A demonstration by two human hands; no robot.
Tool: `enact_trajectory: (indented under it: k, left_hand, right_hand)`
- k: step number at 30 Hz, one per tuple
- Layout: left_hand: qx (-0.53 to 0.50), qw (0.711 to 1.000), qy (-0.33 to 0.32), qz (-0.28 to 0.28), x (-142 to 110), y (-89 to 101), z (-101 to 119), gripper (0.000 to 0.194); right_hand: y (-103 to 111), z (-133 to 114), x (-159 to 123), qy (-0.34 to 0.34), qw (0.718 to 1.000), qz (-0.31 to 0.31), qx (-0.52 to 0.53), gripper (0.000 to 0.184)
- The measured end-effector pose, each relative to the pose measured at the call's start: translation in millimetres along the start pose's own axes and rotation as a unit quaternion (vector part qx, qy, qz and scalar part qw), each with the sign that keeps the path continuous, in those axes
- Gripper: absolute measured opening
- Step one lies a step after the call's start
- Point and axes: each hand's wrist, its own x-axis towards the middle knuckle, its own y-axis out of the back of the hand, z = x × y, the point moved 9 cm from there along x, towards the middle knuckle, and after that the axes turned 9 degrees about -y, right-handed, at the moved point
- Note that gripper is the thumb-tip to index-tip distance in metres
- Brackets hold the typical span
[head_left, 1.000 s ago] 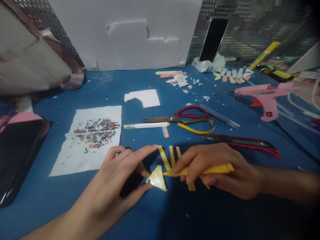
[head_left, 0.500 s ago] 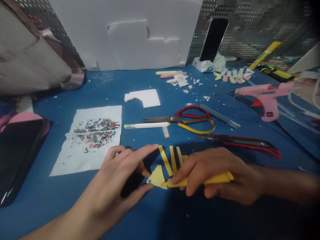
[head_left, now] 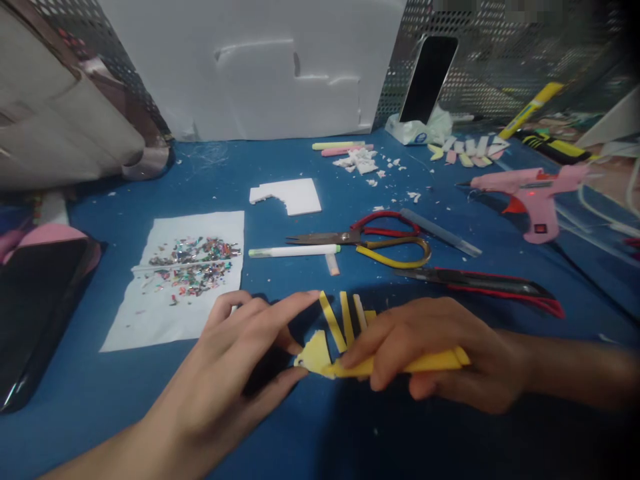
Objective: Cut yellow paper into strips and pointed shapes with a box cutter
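My left hand (head_left: 240, 353) is closed in a pinch on the left edge of a small pale yellow foam-like piece (head_left: 315, 353), with its index finger stretched out above. Gripped in my right hand (head_left: 430, 353) is a yellow marker (head_left: 435, 361). Its tip end meets the lower right side of the yellow piece; the exact contact is blurred. Just behind the piece lie narrow yellow strips (head_left: 332, 323), some partly covered by my right hand. A white pen (head_left: 294, 251) with green ends and a small white-and-orange piece (head_left: 332, 264) lie beyond them.
Scissors (head_left: 345, 237) with red and yellow handles and a red-black cutter knife (head_left: 493, 283) lie behind my right hand. A pink glue gun (head_left: 537, 193) stands at right. At left are a white sheet (head_left: 145, 320) with shiny flakes and a dark phone (head_left: 40, 307). A white cut board (head_left: 303, 197) lies farther back.
Almost nothing differs. Both hands, the yellow piece and the marker stay nearly where they were, with only a very slight shift.
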Motion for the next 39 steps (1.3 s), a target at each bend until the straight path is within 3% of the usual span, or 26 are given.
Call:
enact_trajectory:
  k: [39]
  left_hand:
    - [-0.001, 1.0, 0.003, -0.004, -0.8, 0.4, 1.0, 0.049]
  right_hand:
    - [-2.8, 1.0, 0.7, -0.008, 1.0, -0.012, 0.01, 0.02]
